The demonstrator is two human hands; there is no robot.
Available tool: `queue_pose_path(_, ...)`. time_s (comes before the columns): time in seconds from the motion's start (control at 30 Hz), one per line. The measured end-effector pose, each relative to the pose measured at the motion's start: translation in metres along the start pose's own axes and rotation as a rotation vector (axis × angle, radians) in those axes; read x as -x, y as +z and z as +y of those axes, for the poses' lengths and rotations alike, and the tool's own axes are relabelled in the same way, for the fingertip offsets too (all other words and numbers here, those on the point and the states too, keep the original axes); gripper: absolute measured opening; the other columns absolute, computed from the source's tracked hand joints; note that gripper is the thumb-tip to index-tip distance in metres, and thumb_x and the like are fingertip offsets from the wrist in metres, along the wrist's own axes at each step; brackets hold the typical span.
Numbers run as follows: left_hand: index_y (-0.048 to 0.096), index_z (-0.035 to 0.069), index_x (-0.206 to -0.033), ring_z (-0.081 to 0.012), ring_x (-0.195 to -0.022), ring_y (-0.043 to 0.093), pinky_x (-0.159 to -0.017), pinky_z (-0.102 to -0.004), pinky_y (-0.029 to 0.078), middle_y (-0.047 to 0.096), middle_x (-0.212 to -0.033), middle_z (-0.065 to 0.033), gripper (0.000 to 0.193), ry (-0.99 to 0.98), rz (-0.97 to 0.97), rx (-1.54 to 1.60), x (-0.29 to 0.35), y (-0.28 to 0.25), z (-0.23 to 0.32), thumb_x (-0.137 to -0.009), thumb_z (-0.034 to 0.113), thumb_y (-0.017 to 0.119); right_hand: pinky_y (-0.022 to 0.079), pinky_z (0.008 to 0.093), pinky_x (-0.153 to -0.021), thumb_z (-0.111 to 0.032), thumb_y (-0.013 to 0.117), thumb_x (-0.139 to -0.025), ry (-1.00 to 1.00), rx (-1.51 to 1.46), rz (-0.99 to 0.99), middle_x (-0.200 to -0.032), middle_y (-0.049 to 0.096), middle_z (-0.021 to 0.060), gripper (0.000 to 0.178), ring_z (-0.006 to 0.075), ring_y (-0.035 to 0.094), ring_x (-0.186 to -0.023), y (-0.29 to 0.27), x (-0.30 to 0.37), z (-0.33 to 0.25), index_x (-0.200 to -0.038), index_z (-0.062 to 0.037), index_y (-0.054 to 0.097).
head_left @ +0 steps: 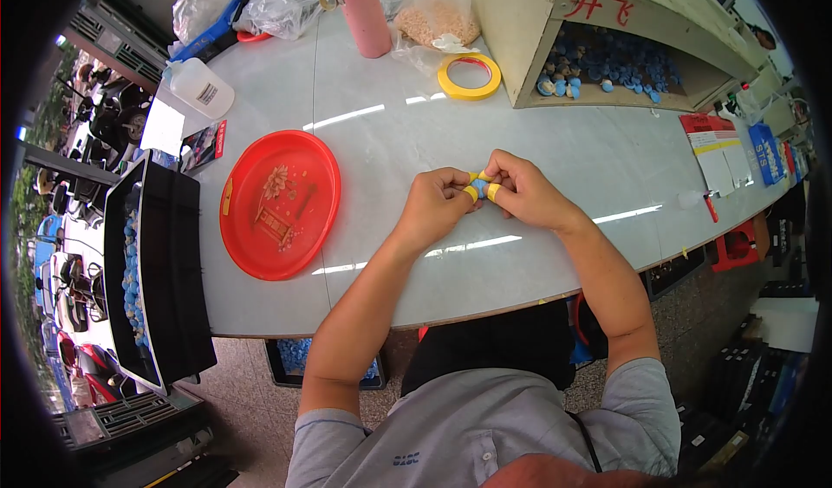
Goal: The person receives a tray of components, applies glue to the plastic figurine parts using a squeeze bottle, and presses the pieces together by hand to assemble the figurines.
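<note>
Over the middle of the grey tabletop [381, 150], my two hands meet at a small light-blue piece [479, 186]. My left hand [435, 202] pinches it from the left, and my right hand [530, 195] grips it from the right. Yellow tape is wrapped round the thumbs and fingertips of both hands. Fingers cover most of the piece, so its exact kind does not show. To the left of my hands lies a round red plastic tray [325, 202] with a printed pattern and a few tiny scraps on it.
A yellow tape roll [469, 76], a pink bottle [362, 16] and a bag of beige bits [438, 24] stand at the back. A wooden cubby [537, 46] holds many blue-and-beige pieces. Black crates [169, 271] stand at the left edge; a white jug [199, 87] is behind.
</note>
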State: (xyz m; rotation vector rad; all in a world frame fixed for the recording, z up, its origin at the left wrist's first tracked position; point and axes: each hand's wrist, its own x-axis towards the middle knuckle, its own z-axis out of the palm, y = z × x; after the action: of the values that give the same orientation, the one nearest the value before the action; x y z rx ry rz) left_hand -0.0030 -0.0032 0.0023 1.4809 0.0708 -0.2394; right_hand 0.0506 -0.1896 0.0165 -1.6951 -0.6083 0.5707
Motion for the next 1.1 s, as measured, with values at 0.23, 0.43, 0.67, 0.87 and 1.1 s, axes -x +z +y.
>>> queue_pose_path(0.23,0.058,-0.015,-0.110,-0.0184,-0.089,0.069,-0.081,-0.0256,0.057,0.066,-0.100,-0.0160,0.024,0.008,0.001,0.012,0.0003,-0.0004,-0.0003,-0.091,-0.001,0.059,0.041,0.0201,-0.050,0.001,0.054,-0.089,0.005,0.007,-0.003,-0.078,0.053,-0.0004,0.010,0.0034,0.048,-0.061,0.0011,0.0002,-0.0055,-0.092,-0.0054,0.047)
queue_pose_path(0.43,0.058,-0.015,-0.110,-0.0184,-0.089,0.069,-0.081,-0.0258,0.057,0.066,-0.102,-0.0167,0.023,-0.010,0.008,0.009,0.0005,0.0020,0.0023,-0.090,-0.002,0.058,0.041,0.0201,-0.050,0.001,0.055,-0.089,0.001,0.005,0.008,-0.078,0.053,-0.0005,0.010,0.0035,0.048,-0.062,0.0006,0.0003,-0.0016,-0.091,-0.0054,0.047)
queue_pose_path(0.67,0.058,-0.015,-0.109,-0.0181,-0.090,0.069,-0.081,-0.0257,0.057,0.066,-0.101,-0.0163,0.023,0.005,-0.002,0.028,0.0010,0.0015,0.0025,-0.090,-0.002,0.058,0.042,0.0231,-0.061,0.005,0.053,-0.087,0.043,0.001,-0.004,-0.080,0.053,0.0013,0.010,0.0056,0.048,-0.071,0.0002,0.0015,-0.0094,-0.093,-0.0011,0.048)
queue_pose_path(0.87,0.058,-0.014,-0.110,-0.0179,-0.090,0.069,-0.081,-0.0252,0.057,0.067,-0.101,-0.0157,0.023,0.002,0.000,0.019,-0.0001,0.0001,-0.0004,-0.090,-0.002,0.058,0.040,0.0228,-0.058,0.004,0.052,-0.087,0.049,-0.011,-0.005,-0.079,0.053,0.0013,0.010,0.0051,0.047,-0.068,0.0007,0.0012,-0.0083,-0.093,-0.0015,0.047)
queue_pose_path(1.1,0.058,-0.014,-0.110,-0.0188,-0.089,0.069,-0.079,-0.0251,0.057,0.067,-0.101,-0.0159,0.024,-0.003,-0.001,0.020,0.0013,0.0013,0.0033,-0.090,-0.001,0.059,0.040,0.0227,-0.056,0.005,0.051,-0.087,0.074,-0.021,-0.012,-0.079,0.053,0.0010,0.010,0.0047,0.046,-0.067,-0.0002,0.0014,-0.0078,-0.093,-0.0016,0.047)
